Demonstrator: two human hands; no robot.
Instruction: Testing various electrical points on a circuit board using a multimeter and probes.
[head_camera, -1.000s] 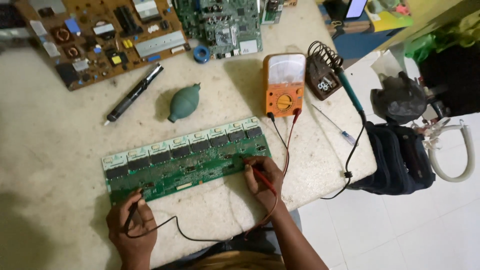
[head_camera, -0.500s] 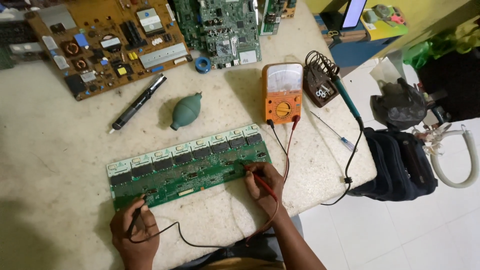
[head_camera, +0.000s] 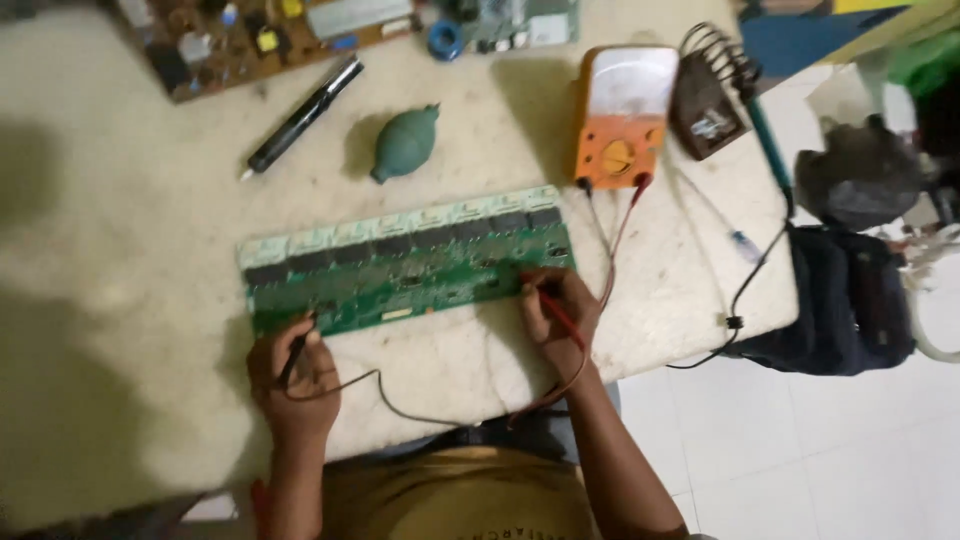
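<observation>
Both hands are down at the near edge of the long green circuit board, one at each end. Left hand is pinching the black probe like a pen, tip pressed onto the board's lower left corner. Right hand grips the red probe the same way, tip on the lower right part of the board. So the board sits just beyond the knuckles, spanning the gap between the two hands.

Board lies flat on the pale worktop, long axis running left to right with a slight tilt, right end a bit farther away than the left. A row of pale blocks lines its far edge.

Red and black leads loop back past the right wrist up to the orange meter, which sits beyond the board's right end. Green rubber blower and a black pen lie farther out, well apart from the hands. A soldering iron stand is just right of the meter, and a dark bag hangs off the table's right side.

Compared with half a second ago, the view has dropped closer, so the far circuit boards are mostly cut off at the top. Hands and probes look like they're on about the same spots as before.
</observation>
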